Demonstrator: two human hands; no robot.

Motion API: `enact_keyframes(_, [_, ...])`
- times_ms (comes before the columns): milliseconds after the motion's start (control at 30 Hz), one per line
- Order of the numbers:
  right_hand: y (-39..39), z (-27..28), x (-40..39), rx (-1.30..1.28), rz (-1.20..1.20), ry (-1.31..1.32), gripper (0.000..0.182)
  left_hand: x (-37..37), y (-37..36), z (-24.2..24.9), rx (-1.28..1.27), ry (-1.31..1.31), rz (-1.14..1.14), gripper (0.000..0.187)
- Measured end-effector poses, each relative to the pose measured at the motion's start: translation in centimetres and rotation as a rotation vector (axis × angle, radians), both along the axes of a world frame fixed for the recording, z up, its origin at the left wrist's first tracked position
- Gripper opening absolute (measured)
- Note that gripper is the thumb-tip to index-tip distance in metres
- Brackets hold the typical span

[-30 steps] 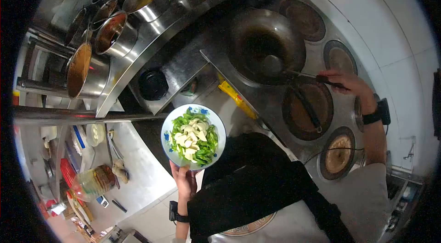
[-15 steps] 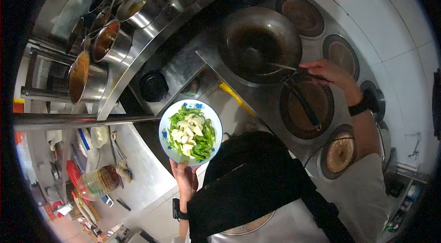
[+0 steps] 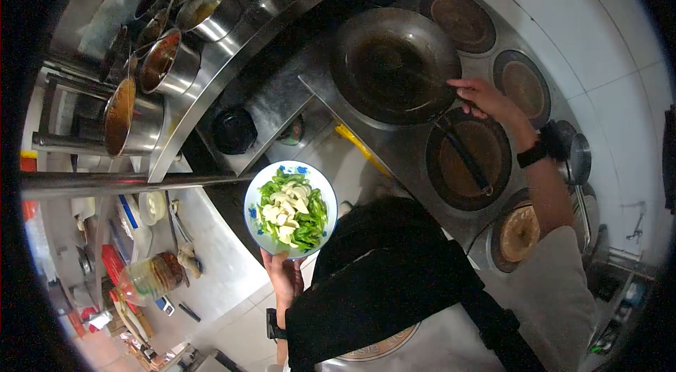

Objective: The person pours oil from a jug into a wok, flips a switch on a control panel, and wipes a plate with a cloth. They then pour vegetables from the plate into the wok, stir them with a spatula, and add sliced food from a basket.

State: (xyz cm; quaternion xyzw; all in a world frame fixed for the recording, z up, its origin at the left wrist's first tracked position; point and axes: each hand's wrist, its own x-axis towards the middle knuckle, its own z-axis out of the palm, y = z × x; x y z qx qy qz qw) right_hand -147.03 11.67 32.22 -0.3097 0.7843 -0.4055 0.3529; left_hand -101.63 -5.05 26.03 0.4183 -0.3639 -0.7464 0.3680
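Note:
My left hand (image 3: 284,279) grips the lower rim of a white bowl (image 3: 251,225) with blue flowers. In the bowl lie sliced green peppers (image 3: 308,230), topped with pale garlic slices (image 3: 286,209). To the right, my right hand (image 3: 484,99) is closed, its index finger stretched along a thin cooking utensil that reaches into the dark wok (image 3: 352,94). The utensil's head is too dark to make out. A glossy film shows at the wok's bottom. The wok's black handle (image 3: 468,161) points toward me, below my right hand, untouched.
Several round burner plates (image 3: 461,20) surround the wok on the steel stove. Metal pots of sauces (image 3: 169,66) line the shelf at upper left. A steel table (image 3: 229,249) at left carries a plastic bottle (image 3: 148,280). Ladles (image 3: 580,161) hang at far right.
My right hand has shifted slightly left and up, and the utensil has swung deeper across the wok. The bowl has dropped a little in view, still in my left hand.

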Motion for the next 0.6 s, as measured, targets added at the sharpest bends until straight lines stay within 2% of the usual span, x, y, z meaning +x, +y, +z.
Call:
enact_keyframes(100, [1.6, 1.0, 0.0, 0.12, 0.103, -0.082, 0.035, 0.7, -0.4, -1.0, 0.0, 0.052, -0.023, 0.054])
enact_keyframes(200, [5.8, -0.4, -3.0, 0.035, 0.138, -0.03, 0.034, 0.3, -0.7, -1.6, -0.013, 0.119, -0.043, 0.053])
enact_keyframes(233, [6.1, 0.9, -2.9, 0.034, 0.142, -0.027, 0.034, 0.1, -0.8, -1.7, -0.027, 0.134, -0.046, 0.052])
enact_keyframes(300, [7.3, 4.5, -2.1, 0.24, 0.156, 0.042, 0.033, -0.4, -0.4, -1.1, -0.026, 0.133, -0.024, 0.052])
enact_keyframes(333, [7.5, 4.1, -1.8, 0.239, 0.155, 0.042, 0.033, -0.5, -0.3, -0.7, -0.025, 0.131, -0.008, 0.052])
enact_keyframes(400, [7.8, 2.7, -1.3, 0.11, -0.081, -0.107, 0.033, -0.5, -0.6, -0.1, -0.029, 0.138, -0.036, 0.052])
enact_keyframes(500, [5.8, -1.0, 1.3, 0.035, -0.166, -0.033, 0.033, 0.2, -1.0, 0.0, -0.048, 0.156, -0.104, 0.051])
enact_keyframes(600, [5.1, -1.6, 6.0, -0.001, -0.076, 0.099, 0.033, 0.8, -1.1, 0.6, -0.055, 0.167, -0.139, 0.05])
